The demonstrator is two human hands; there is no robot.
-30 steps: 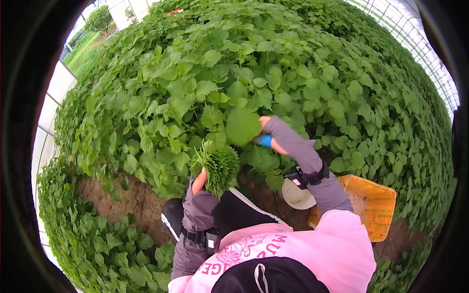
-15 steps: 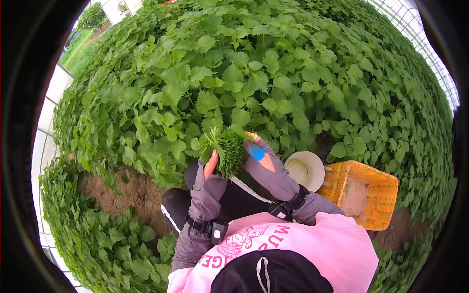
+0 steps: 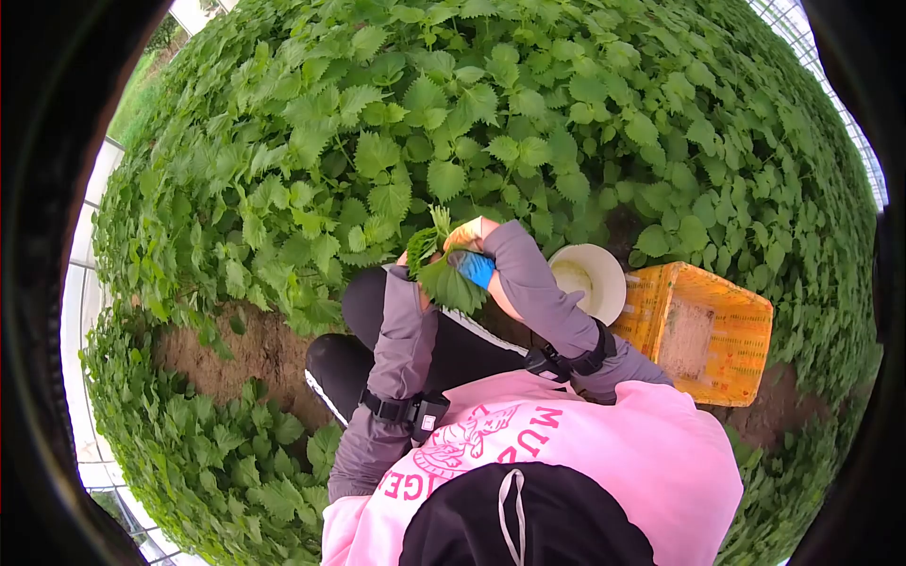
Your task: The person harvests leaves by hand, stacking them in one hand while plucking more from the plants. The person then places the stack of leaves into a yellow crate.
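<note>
My left hand (image 3: 415, 267), in a grey sleeve, grips a stacked bundle of green leaves (image 3: 442, 269), tilted so one flat leaf faces the camera. My right hand (image 3: 475, 243) presses on top of the same bundle, its fingers curled over it; a blue band (image 3: 478, 269) is on one finger. Both hands meet just above my knee, in front of the dense bed of serrated green leaf plants (image 3: 472, 113). The bundle's far side is hidden by my hands.
A white bowl-like container (image 3: 590, 278) sits on the soil to my right, next to a yellow plastic crate (image 3: 703, 330). Bare brown soil (image 3: 241, 354) runs between two plant rows. Greenhouse framing shows at the left and top right edges.
My right hand brought a plucked leaf from the plants back to the bundle and now rests on it. The bundle moved up and turned, showing a flat leaf instead of its edge.
</note>
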